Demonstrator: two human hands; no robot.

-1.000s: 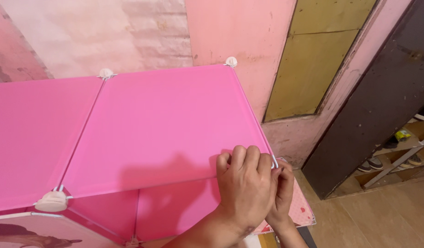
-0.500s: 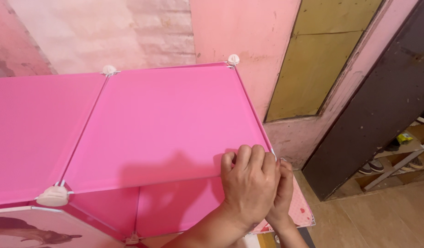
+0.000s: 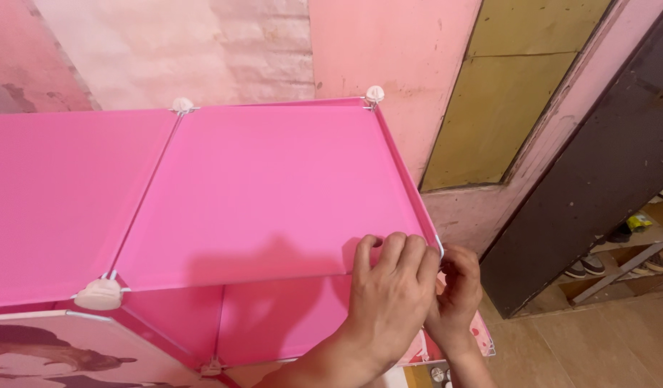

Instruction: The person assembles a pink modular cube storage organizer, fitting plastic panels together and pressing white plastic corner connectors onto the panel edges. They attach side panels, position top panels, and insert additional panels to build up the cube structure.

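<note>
No package, label, sign or screen shows clearly anywhere in the view. The nearest thing to one is a small yellow and green object (image 3: pixel 640 221) lying on the shoe rack (image 3: pixel 619 267) at the far right edge; it may be a packet, but it is too small to tell. It lies above the pairs of shoes (image 3: pixel 587 268) on the lower shelf.

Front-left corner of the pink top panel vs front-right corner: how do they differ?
The front-left corner carries a white connector, untouched; the front-right corner shows no seated connector and bare wire edge. Left hand lies on the top panel there; right hand is beside it. Both share that panel's front edge.
</note>
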